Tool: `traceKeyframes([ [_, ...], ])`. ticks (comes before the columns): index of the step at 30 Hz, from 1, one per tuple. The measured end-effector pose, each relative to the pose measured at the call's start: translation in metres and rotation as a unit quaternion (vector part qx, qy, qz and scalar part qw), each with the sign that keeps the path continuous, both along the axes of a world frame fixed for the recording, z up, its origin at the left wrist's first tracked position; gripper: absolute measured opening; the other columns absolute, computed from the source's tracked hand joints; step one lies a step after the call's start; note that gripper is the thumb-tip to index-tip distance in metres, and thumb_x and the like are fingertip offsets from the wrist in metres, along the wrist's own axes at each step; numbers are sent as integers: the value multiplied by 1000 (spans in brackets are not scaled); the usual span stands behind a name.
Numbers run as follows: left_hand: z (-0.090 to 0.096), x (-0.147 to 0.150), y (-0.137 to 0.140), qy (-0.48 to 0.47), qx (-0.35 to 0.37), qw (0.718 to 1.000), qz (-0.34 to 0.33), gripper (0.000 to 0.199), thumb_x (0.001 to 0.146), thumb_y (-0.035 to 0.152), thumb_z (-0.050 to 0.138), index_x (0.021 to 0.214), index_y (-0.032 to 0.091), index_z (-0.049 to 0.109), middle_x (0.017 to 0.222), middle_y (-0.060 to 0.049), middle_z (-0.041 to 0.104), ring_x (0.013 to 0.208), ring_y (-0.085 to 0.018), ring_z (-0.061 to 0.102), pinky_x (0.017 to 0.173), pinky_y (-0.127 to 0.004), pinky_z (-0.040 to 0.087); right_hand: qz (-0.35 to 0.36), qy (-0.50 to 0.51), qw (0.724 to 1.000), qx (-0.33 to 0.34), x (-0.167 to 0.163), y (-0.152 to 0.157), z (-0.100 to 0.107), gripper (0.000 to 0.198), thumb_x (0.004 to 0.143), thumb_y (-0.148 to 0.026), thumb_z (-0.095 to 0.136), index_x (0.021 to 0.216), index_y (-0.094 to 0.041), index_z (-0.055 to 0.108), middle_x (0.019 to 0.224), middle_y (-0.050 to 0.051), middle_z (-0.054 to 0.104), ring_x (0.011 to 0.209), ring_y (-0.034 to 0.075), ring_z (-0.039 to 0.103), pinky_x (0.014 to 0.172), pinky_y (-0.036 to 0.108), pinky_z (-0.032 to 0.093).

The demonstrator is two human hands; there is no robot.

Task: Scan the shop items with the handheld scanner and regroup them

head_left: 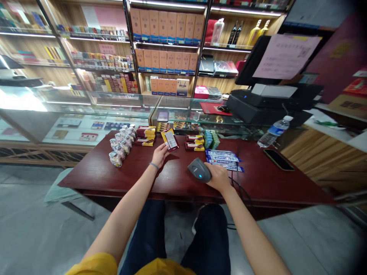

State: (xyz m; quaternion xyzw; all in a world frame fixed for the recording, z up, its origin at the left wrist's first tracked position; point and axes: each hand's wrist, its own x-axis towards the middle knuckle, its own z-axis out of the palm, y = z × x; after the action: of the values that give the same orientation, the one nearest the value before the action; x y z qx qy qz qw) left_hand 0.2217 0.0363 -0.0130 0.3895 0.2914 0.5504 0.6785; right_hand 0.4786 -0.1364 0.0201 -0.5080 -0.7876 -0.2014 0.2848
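Pinched in my left hand (161, 154) is a flat packet (170, 139) in yellow and dark red, its pale printed label turned up towards me. My right hand (219, 176) grips a dark grey barcode scanner (199, 170) with a small blue light on top, its head pointing left. Similar packets lie in a stack (145, 136) left of my left hand and in another stack (195, 143) beyond the scanner. Blue and white long sachets (222, 159) lie just past my right hand. Small green and blue packs (210, 139) stand behind those sachets.
Several small lidded jars (115, 159) stand in rows at the desk's left. On the right are a water bottle (275, 131) and a phone (278, 159). Behind the dark red desk (172, 179) runs a glass counter (123, 107). A stool (61, 187) stands at left.
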Motion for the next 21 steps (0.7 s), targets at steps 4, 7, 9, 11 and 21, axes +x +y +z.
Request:
traceKeyframes([
  [4,3,-1,-3,3,0,1000,5,42,74,32,76,111,16,65,114,-10,68,98,-19,66,92,-38,51,-57,0,998,-11,19,0,0,36,79,-33,54,108,-15,63,89,9,71,78,21,64,71,30,42],
  [7,5,-2,-6,3,11,1000,5,40,75,34,74,110,18,64,117,-9,67,100,-19,66,93,-39,52,-112,-1,993,-40,35,-1,3,36,77,-35,55,106,-16,65,84,9,71,75,22,64,69,30,42],
  [9,7,-1,-7,10,18,1000,4,41,75,35,75,111,19,64,117,-9,67,100,-19,66,93,-40,52,-137,1,989,-57,46,-2,6,37,77,-36,56,107,-17,65,83,8,71,74,22,65,68,29,41],
  [11,7,4,-8,30,26,999,6,43,74,35,75,113,18,64,117,-10,67,100,-19,66,93,-40,52,-158,1,985,-68,55,-4,7,39,77,-38,57,108,-17,64,80,7,71,72,22,65,67,29,40],
  [21,8,50,9,258,170,947,84,34,74,25,73,108,24,73,113,-4,71,118,-29,58,110,-42,37,-195,32,979,-50,77,-13,1,39,76,-40,58,107,-17,64,74,6,70,71,20,65,66,27,39],
])
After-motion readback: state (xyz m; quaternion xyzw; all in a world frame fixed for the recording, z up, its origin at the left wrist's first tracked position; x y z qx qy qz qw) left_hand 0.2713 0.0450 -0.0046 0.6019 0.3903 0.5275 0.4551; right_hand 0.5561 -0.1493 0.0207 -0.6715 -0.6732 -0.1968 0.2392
